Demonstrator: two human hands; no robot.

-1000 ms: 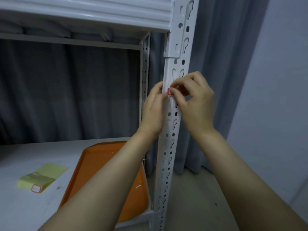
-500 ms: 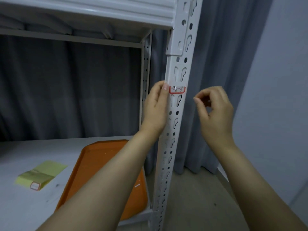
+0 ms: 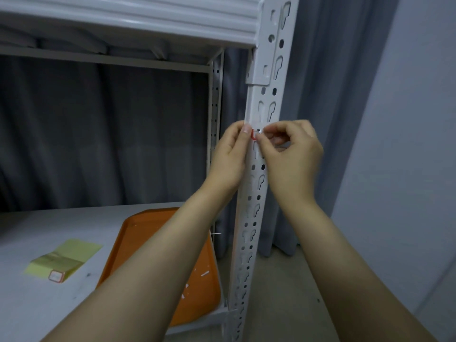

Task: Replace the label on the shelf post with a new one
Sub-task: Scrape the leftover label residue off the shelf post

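A white perforated shelf post (image 3: pixel 256 193) runs down the middle of the view. A small red-bordered label (image 3: pixel 254 135) is stuck on it at hand height, mostly covered by fingers. My left hand (image 3: pixel 229 161) lies against the post's left edge with its fingers straight, the fingertips beside the label. My right hand (image 3: pixel 291 154) has its fingers curled, and thumb and forefinger pinch the label at the post's face. On the shelf board at lower left lies a yellow backing sheet (image 3: pixel 64 260) with one red-bordered label (image 3: pixel 56 276) on its corner.
An orange tray (image 3: pixel 148 233) with a few white paper scraps lies on the grey shelf board (image 3: pixel 37 304) under my left forearm. Another shelf beam (image 3: pixel 128 18) crosses the top. Dark curtains hang behind, and a pale wall (image 3: pixel 407 144) stands to the right.
My right hand came off the post, baring the label, then went back and now pinches at it again. My left hand stayed against the post's left edge.
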